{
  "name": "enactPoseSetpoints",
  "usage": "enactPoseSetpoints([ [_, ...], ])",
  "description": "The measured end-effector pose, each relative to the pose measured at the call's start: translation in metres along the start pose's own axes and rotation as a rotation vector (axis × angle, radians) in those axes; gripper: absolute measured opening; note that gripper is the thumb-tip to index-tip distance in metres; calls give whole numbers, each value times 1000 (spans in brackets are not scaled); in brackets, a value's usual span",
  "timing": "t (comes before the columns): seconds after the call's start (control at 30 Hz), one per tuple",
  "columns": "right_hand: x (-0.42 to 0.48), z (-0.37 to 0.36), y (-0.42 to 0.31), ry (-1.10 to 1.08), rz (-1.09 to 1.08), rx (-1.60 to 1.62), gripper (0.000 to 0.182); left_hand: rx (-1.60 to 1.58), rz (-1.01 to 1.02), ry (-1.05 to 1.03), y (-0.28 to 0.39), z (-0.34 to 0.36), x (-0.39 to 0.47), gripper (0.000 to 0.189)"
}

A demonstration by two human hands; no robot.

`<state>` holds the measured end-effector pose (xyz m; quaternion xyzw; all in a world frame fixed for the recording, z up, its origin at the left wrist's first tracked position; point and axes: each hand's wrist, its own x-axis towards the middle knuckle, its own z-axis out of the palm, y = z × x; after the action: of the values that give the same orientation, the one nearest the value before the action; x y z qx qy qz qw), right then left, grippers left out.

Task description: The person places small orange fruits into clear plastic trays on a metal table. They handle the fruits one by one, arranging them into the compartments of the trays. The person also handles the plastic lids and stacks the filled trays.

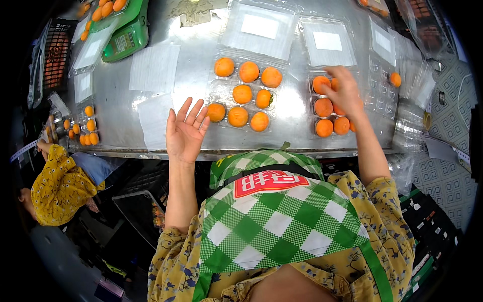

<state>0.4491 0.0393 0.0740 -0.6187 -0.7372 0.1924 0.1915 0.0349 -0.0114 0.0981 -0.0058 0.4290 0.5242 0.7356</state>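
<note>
My left hand (185, 132), palm up with its fingers apart, holds nothing beside a clear plastic clamshell tray (220, 90) of round orange fruits, perhaps persimmons. One compartment at that tray's left side holds no fruit. A fruit (263, 98) in the tray shows a green calyx; a fruit (216, 112) lies nearest my left hand. My right hand (344, 90) reaches over a second clamshell tray (313, 109), its fingers at an orange fruit (321, 84) in the far row. Whether it grips the fruit cannot be told, and it hides part of the tray.
White foam sheets (154, 68) lie on the metal table (188, 141). A green digital scale (126, 41) stands far left, bearing a fruit tray. At right are a clamshell with one fruit (395, 79) and stacked clear trays (409, 120). Another person (62, 185) is at the lower left.
</note>
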Motion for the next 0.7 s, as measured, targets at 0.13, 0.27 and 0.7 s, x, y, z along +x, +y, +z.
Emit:
enactPoseSetpoints([
  [0.13, 14, 45, -54, -44, -171, 39, 44, 15, -17, -21, -5, -3, 0, 57],
  [0.27, 31, 76, -75, -81, -73, -10, 47, 26, -16, -26, -5, 2, -1, 56],
  [0.7, 45, 81, -89, -212, 110, -136, 45, 9, -64, -37, -12, 0, 4, 53],
])
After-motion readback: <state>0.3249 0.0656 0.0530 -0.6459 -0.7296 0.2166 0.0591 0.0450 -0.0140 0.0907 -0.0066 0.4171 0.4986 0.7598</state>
